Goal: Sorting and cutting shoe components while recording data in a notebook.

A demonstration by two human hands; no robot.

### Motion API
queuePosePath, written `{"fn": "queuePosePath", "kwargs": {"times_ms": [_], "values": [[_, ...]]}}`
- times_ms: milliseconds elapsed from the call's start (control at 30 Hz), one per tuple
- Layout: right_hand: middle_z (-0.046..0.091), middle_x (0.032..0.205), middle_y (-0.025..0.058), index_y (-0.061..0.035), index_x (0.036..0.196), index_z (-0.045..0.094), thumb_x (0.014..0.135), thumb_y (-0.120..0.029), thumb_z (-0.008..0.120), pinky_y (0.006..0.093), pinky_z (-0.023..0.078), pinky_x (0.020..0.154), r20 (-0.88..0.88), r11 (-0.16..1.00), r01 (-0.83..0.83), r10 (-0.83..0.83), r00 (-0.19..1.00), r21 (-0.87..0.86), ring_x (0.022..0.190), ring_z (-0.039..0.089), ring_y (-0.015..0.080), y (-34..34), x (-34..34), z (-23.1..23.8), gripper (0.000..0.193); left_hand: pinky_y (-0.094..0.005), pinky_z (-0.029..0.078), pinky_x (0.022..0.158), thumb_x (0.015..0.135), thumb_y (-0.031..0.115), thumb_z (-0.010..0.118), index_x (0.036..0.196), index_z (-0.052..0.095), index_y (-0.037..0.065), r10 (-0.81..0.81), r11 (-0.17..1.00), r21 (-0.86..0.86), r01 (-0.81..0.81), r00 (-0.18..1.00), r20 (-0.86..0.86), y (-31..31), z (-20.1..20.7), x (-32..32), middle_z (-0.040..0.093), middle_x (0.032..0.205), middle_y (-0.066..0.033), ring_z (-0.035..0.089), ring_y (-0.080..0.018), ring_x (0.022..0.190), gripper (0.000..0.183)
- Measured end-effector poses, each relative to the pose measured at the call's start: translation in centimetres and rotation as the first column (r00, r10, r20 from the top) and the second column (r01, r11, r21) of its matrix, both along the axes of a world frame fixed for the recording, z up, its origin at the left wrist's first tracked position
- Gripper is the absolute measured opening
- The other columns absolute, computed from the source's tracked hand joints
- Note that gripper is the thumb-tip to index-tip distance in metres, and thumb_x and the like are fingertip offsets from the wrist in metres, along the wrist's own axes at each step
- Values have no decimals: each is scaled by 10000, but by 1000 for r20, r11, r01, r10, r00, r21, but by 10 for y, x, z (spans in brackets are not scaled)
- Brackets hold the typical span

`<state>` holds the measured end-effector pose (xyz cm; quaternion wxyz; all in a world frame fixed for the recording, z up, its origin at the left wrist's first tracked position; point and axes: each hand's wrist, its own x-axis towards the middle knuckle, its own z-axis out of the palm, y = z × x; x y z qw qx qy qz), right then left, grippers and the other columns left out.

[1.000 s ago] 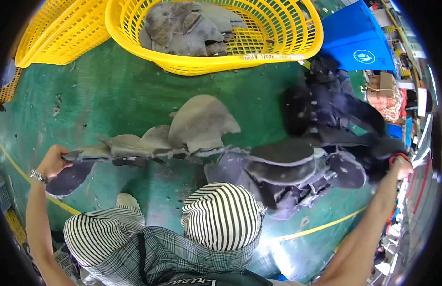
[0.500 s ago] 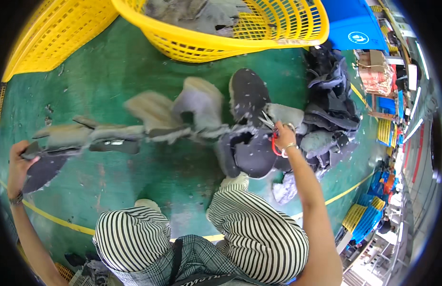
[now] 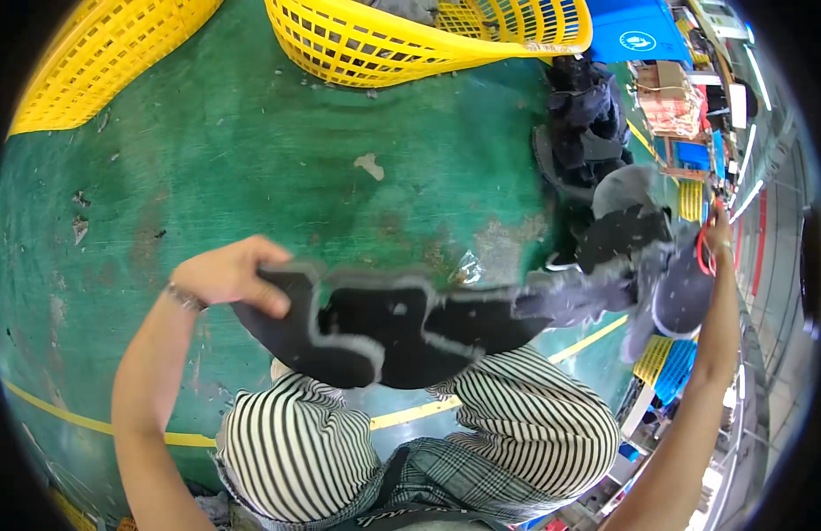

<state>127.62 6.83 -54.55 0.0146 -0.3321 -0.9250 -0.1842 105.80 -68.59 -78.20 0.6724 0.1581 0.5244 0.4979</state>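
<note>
Closest under my view are the striped trouser knees (image 3: 295, 442), and just above them hangs the thing I am handling: a chain of dark cut pieces with pale grey edges (image 3: 401, 327), strung out side to side across my lap. Its long axis runs left to right, nearly level, rising a little toward the right end.

My left hand (image 3: 229, 276) is closed on the left end of the chain, fingers curled over the top edge and thumb pressed against the dark face of the first piece. My right hand (image 3: 716, 243) is out at the far right, arm stretched up along the picture's rim. It sits at the other end of the chain, among blurred dark and grey pieces, and I cannot tell whether it is gripping them or only touching. A red band (image 3: 701, 252) shows at that wrist.

So the chain lies between my two hands, off the floor. The left hand is the nearer one, with the clear hold; the heavier, bunched end lies toward the right.

Beyond the chain is the green floor (image 3: 251, 150), scuffed, with a yellow line crossing near my knees. A heap of dark pieces (image 3: 587, 115) lies on it to the right. Farthest off stand two yellow mesh baskets (image 3: 410, 44), well apart from both hands.
</note>
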Motion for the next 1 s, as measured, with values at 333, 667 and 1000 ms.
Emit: {"fn": "queuePosePath", "kwargs": {"times_ms": [333,667,1000], "values": [[569,752,6,-86,1007,560,702,32,685,283,480,631,-408,458,-373,23,913,-807,656,578,156,-369,-120,-189,350,-252,448,617,729,99,711,871,602,-15,375,879,-147,-454,847,-376,17,-131,26,614,772,-43,549,-104,666,213],[543,705,28,-34,1124,545,944,-462,386,227,438,505,384,-384,353,-6,923,-853,550,504,81,-563,-41,-296,490,-224,397,577,722,26,704,759,558,34,570,732,-195,-653,743,-350,-3,-120,36,553,709,18,487,-62,640,151],[524,691,35,-46,1124,533,928,-491,407,226,382,421,288,-305,282,25,957,-910,479,457,75,-609,-105,-320,502,-211,374,562,703,18,719,706,518,45,511,706,-284,-649,744,-431,-34,-103,56,527,688,32,445,-43,636,202]]}}
